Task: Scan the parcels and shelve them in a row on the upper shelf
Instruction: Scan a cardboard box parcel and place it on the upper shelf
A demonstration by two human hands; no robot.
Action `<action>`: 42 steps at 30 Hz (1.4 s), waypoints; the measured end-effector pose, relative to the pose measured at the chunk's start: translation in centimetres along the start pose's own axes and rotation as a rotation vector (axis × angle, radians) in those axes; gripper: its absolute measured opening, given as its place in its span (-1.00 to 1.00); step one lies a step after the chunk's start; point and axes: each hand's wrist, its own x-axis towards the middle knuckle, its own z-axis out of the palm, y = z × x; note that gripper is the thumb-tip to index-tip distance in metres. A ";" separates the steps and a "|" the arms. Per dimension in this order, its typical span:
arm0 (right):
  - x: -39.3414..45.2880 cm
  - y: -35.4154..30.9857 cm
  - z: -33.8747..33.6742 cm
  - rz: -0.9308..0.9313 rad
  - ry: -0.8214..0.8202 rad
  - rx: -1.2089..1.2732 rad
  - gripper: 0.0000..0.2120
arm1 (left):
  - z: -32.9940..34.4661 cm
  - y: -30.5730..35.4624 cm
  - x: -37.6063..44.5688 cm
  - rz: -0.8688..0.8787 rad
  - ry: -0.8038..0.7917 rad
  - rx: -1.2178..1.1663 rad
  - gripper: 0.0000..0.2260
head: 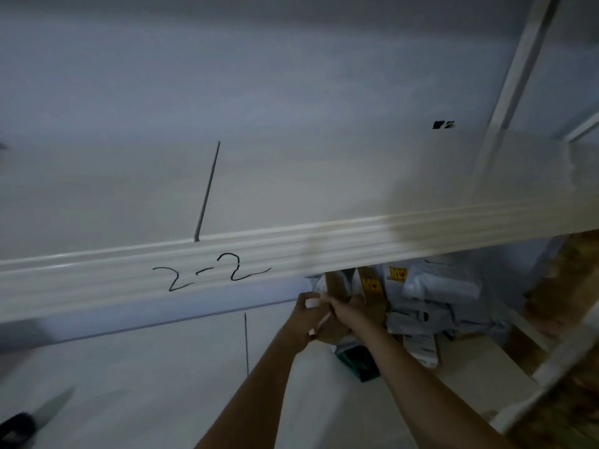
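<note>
Both hands reach under the shelf beam (291,254), marked "2-2" in black pen. Left hand (306,314): fingers curled, pinching a white parcel (316,301) at its edge. Right hand (348,311) lies over a brown parcel (337,281); its grip I cannot tell, the frame is blurred. These parcels stand on the lower shelf (470,361), touching a heap of grey-white bags (434,296) to the right. A teal box (358,361) lies just below my right forearm. The upper shelf (291,176) shows bare white board.

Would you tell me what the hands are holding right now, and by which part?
Both hands, left and right, grip a brown parcel at its near lower end, under the shelf beam.
</note>
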 end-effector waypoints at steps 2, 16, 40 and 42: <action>-0.7 0.5 0.7 0.020 -0.136 0.128 -0.24 | -1.5 -0.6 -0.8 0.060 -0.043 0.068 -0.24; -6.4 2.7 10.9 -0.163 -0.686 0.281 -0.55 | -13.3 -1.8 -12.4 -0.008 0.238 0.027 -0.62; -19.1 -1.1 40.9 -0.119 -0.585 0.082 -0.62 | -44.9 -3.8 -30.4 -0.161 0.912 0.281 -0.75; -18.3 -1.4 42.3 -0.113 -0.578 0.080 -0.63 | -46.6 -4.0 -30.5 -0.175 0.946 0.277 -0.74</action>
